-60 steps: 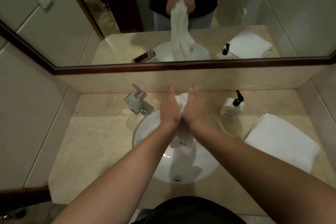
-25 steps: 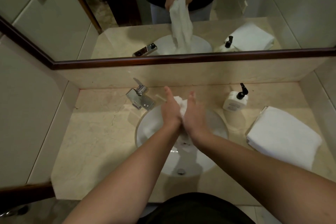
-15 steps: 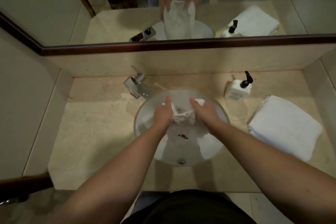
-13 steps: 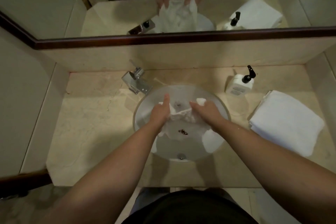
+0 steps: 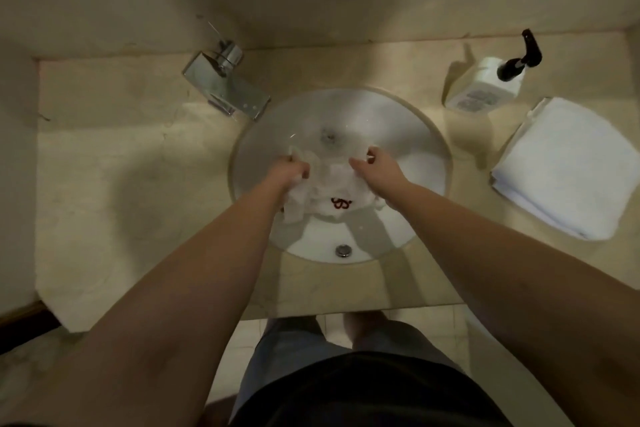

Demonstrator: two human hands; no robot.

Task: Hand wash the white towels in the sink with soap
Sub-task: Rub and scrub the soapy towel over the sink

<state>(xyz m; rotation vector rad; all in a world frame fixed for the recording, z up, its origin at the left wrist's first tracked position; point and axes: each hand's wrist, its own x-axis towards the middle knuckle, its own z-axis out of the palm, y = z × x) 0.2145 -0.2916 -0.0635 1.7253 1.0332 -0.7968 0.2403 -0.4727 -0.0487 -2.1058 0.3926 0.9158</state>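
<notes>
Over the round white sink basin (image 5: 415, 163), the left hand (image 5: 289, 172) and right hand (image 5: 375, 168) each pinch a top corner of the wet white towel with red stitching (image 5: 332, 187), fingers curled into the cloth. The towel hangs inside the basin, apart from its rim. Left of the basin juts the chrome faucet (image 5: 225, 83); right of it stand a white pump soap bottle (image 5: 485, 83) and a folded white towel stack (image 5: 568, 166).

Glossy sink (image 5: 408, 149), chrome faucet (image 5: 225, 87), cloth towel (image 5: 332, 184).

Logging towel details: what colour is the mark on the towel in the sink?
Red, on the white towel; head view.
</notes>
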